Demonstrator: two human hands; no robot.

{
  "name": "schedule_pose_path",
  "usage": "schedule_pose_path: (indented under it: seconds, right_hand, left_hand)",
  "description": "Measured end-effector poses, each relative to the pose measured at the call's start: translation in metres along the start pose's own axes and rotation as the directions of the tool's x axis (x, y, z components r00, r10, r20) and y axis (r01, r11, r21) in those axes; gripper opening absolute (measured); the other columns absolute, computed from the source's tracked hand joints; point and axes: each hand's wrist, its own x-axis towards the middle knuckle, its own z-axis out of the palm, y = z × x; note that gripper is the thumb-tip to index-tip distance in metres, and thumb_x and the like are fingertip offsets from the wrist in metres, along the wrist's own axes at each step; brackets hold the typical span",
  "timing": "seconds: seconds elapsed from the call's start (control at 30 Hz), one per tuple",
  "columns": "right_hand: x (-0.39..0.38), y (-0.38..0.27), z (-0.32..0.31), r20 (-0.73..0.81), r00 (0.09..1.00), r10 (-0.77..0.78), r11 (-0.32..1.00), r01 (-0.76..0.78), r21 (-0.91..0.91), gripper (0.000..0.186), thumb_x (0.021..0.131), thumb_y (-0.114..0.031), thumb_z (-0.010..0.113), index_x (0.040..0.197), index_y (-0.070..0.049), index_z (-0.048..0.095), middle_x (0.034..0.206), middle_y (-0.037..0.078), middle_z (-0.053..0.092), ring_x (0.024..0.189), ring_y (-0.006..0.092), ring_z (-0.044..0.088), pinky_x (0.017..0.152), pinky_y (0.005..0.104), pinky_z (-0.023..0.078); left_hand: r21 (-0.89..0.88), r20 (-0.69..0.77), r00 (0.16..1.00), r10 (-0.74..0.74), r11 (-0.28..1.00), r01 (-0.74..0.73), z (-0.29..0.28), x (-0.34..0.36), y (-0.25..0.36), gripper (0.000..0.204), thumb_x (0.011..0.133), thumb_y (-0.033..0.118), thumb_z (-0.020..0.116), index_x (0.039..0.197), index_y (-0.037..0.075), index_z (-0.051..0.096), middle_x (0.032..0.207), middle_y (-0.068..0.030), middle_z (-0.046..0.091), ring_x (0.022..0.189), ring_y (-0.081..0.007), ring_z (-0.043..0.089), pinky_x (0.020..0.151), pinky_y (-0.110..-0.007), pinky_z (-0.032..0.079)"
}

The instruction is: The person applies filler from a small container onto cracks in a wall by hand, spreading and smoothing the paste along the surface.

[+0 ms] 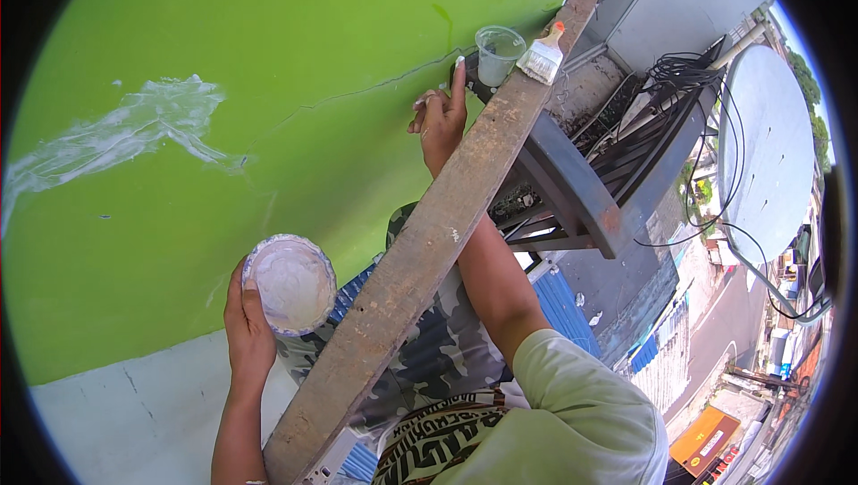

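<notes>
Across the green wall [268,20], a thin crack [308,108] slants up rightward toward the nearer right hand [442,123], index finger [459,83] extended and the rest curled; below, the left hand [250,328] grips a bowl [332,286] of white paste [290,284].

A round, shallow bowl [307,327] is being held by its left side in front of the wall, its open mouth facing the viewer and its bluish-white rim showing smears. Thick white paste [288,286] is covering the inside, its surface looking uneven and faintly ridged. Beyond it, the bright green wall [357,20] is bearing a thin, dark crack [308,107], which is running in a jagged slant from the upper right down toward the left. A white smeared patch [170,114] is lying past the crack's lower end, spreading leftward in streaky, uneven strokes that are letting some green show through.
</notes>
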Motion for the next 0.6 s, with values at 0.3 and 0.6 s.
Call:
schedule_pose_path:
  seconds: [0.3,0.6]
  right_hand:
    - [-0.001,0.008,-0.02,0.185,0.979,-0.086,0.91,0.152,-0.385,0.071,0.093,-0.003,0.042,0.159,-0.012,0.018,0.066,0.006,0.059,0.054,0.0098,0.056,0.042,0.0269,0.047]
    - [0.005,0.011,-0.017,0.153,0.985,-0.082,0.857,0.149,-0.493,0.071,0.091,-0.004,0.044,0.158,-0.01,0.02,0.067,0.008,0.063,0.054,0.0138,0.061,0.043,0.0302,0.051]
  left_hand:
    - [-0.054,-0.006,1.0,0.007,0.999,-0.007,-0.001,0.002,-0.001,0.046,0.108,0.026,0.03,0.144,-0.001,0.044,0.133,-0.0205,0.057,0.125,-0.0279,0.054,0.109,-0.035,0.038]
    - [-0.016,0.056,0.998,-0.038,0.999,0.039,-0.001,0.001,0.009,0.054,0.106,0.03,0.028,0.146,-0.004,0.041,0.138,-0.0221,0.053,0.129,-0.0291,0.05,0.11,-0.036,0.036]
